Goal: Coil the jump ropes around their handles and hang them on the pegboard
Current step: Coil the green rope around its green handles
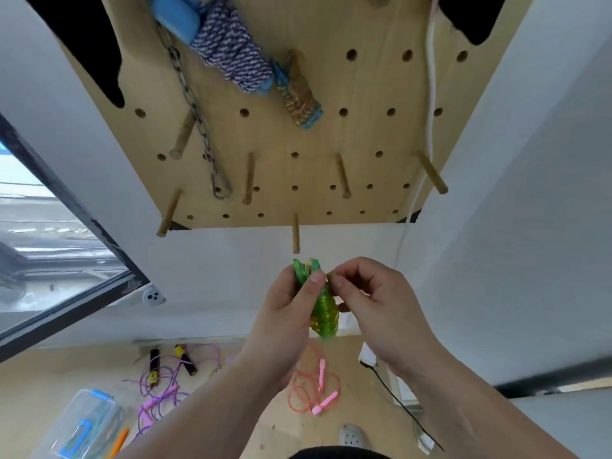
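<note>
Left hand (291, 303) — grip curled round a glossy, green, tightly coiled rope (326, 316); right hand (374, 299) pinches its strand — wooden pegboard (364, 81) above.

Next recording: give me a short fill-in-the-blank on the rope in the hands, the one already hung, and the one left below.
The left hand and right hand together hold a coiled jump rope coloured ____.
On the pegboard, the hung rope wound in purple and white has handles coloured ____.
The loose rope on the floor right below the hands is ____.
Missing words: green; blue; pink.
</note>
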`<act>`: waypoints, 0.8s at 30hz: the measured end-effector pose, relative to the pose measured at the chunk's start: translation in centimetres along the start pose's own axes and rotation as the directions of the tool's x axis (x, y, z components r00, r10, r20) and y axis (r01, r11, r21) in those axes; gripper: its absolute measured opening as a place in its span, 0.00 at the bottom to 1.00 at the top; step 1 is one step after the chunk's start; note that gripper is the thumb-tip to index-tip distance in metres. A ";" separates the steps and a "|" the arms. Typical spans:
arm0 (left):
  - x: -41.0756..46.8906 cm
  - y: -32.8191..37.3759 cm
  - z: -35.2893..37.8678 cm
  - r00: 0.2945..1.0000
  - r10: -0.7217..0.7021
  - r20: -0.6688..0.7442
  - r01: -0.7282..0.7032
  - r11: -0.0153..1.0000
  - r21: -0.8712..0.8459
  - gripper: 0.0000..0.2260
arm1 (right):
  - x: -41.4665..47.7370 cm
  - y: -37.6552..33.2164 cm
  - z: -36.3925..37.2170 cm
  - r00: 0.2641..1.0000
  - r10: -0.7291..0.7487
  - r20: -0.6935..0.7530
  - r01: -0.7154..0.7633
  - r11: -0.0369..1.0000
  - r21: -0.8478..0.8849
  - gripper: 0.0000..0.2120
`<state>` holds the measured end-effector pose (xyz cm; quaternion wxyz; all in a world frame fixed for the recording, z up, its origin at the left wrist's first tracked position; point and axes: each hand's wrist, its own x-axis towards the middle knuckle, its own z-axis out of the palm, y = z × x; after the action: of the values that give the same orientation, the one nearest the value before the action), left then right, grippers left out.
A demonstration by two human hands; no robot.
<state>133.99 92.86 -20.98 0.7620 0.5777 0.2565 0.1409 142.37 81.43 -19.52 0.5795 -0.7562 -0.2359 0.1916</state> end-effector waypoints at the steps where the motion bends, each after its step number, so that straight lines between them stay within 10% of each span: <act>1: 0.4 0.5 0.5 0.999 0.047 -0.027 -0.046 0.999 0.026 0.10 | 0.6 -0.3 -0.5 0.999 -0.044 0.003 0.044 0.999 -0.024 0.06; 12: 4.9 7.7 6.1 0.870 0.490 0.057 -0.486 0.831 0.272 0.21 | 8.1 -5.9 -8.0 0.858 -0.511 0.050 0.513 0.854 -0.085 0.06; 24: 7.1 16.8 9.6 0.770 0.582 -0.261 -0.507 0.807 0.301 0.06 | 14.3 -13.8 -12.4 0.724 -0.676 0.136 0.689 0.718 -0.096 0.13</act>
<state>146.56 93.59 -4.69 0.5649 0.6719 0.2185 0.4262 159.13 82.98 -3.26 0.5433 -0.6451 -0.5369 -0.0184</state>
